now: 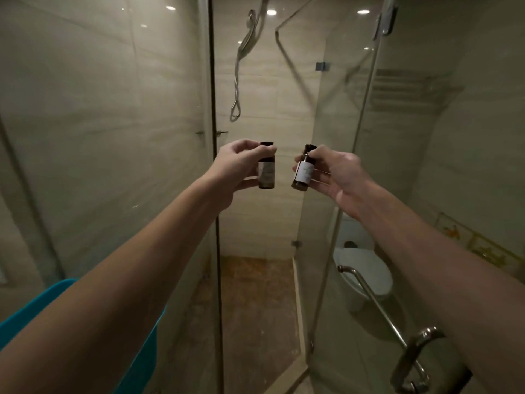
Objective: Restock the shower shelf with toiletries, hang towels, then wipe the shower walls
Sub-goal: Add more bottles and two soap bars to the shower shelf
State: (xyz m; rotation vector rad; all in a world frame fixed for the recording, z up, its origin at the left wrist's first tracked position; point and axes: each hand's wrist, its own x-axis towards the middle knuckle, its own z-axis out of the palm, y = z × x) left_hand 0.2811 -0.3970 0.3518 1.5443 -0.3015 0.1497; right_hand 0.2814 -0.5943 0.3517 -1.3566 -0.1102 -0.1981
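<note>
Both my arms reach forward into the open shower stall. My left hand [237, 166] grips a small dark brown toiletry bottle [267, 169] with a pale label, held upright at mid-frame. My right hand [335, 174] pinches a second small brown bottle [303, 172] with a white label, tilted slightly left. The two bottles hang side by side, a short gap apart, in front of the beige tiled back wall [264, 89]. A small shelf bracket [216, 133] shows on the wall just above my left hand.
A shower hose and head [241, 58] hang at the upper middle. The glass door [341, 194] stands open to the right, its metal handle [409, 359] at lower right. A toilet [366, 274] shows through the glass. A blue cloth [142, 351] hangs at lower left.
</note>
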